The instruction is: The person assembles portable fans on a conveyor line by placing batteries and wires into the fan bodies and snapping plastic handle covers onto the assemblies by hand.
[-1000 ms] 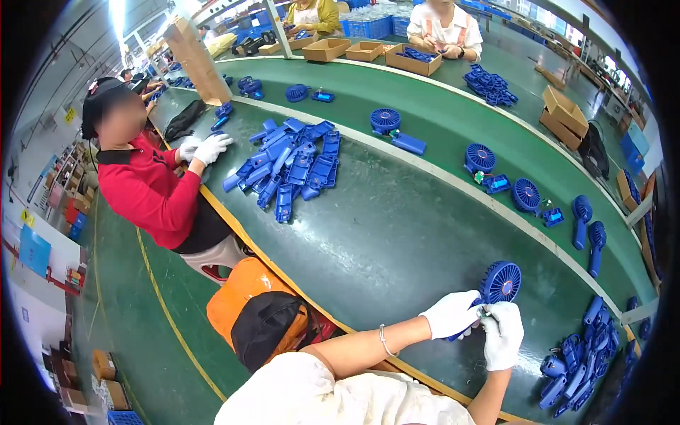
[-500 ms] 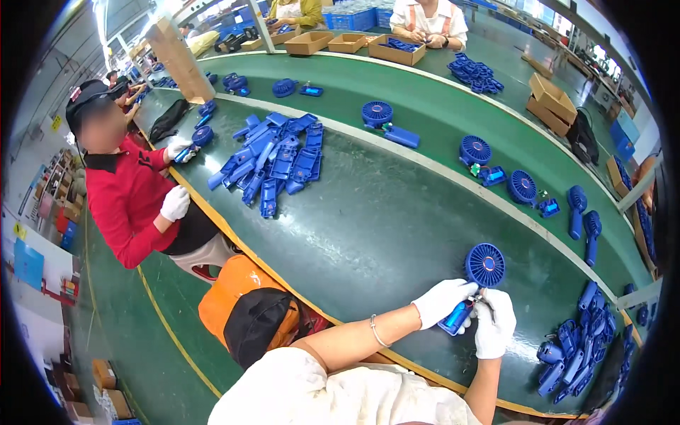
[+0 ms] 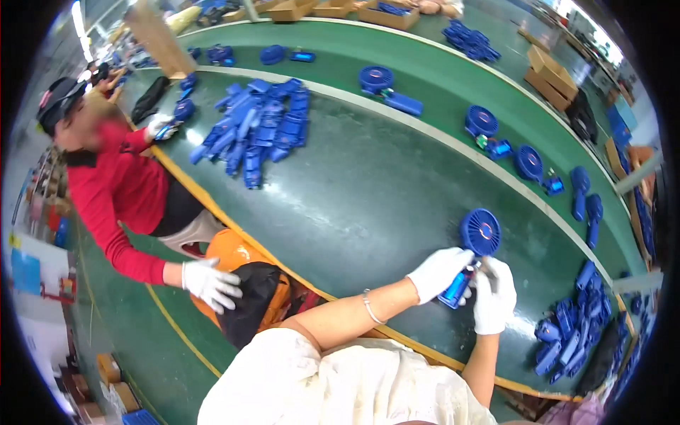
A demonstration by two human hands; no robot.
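A blue handheld fan (image 3: pixel 481 232) is over the green table, its round head pointing away from me. Its handle is uncovered, and a bright blue battery (image 3: pixel 455 288) shows inside. My left hand (image 3: pixel 438 275), in a white glove, is closed around the handle beside the battery. My right hand (image 3: pixel 494 297), also gloved, pinches at the fan's neck just below the head; the small parts between its fingertips are too blurred to make out. To the right of my right hand lies a pile of blue fan handles and fans (image 3: pixel 577 326).
A heap of blue handle shells (image 3: pixel 258 124) lies at the table's far left. Along the green conveyor (image 3: pixel 439 134) sit several fans. At left, a co-worker in red (image 3: pixel 120 205) reaches a gloved hand towards a black item (image 3: pixel 255 301) on an orange chair back (image 3: pixel 230 248).
My view has tilted, shifting the scene upwards. Both hands still hold the fan, now turned slightly. The co-worker's near hand has moved down and out towards the black item.
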